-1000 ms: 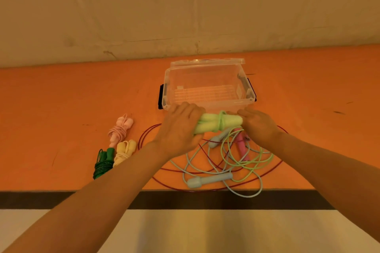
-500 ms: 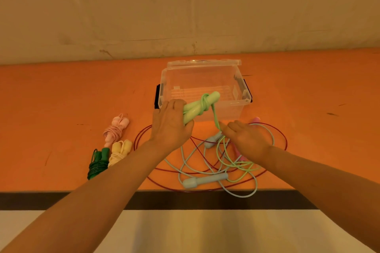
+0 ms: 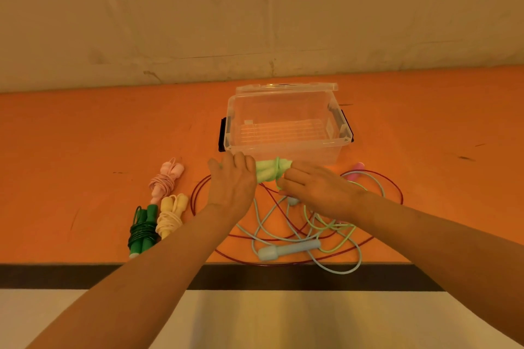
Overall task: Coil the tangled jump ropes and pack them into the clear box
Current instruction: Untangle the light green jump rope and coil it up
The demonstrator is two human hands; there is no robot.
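My left hand (image 3: 232, 181) grips the paired light green handles (image 3: 269, 171), held level just in front of the clear box (image 3: 283, 147). A few turns of the green cord sit round them. My right hand (image 3: 314, 190) holds that cord beside the handles' right end. The remaining green cord (image 3: 329, 224) lies loose on the table, tangled with a light blue rope (image 3: 286, 251) and a thin red rope (image 3: 198, 190) with a pink handle (image 3: 355, 173). The box stands open with nothing in it, its lid behind.
Three coiled ropes lie at the left: pink (image 3: 166, 180), cream (image 3: 170, 217) and dark green (image 3: 143, 232). The orange table (image 3: 85, 150) ends in a dark front edge (image 3: 56, 275) near me. A pale wall (image 3: 255, 8) rises behind the box.
My left hand has lowered the green handles from a tilt to level. My right hand rose from the loose cord to the handles' right end, carrying cord with it.
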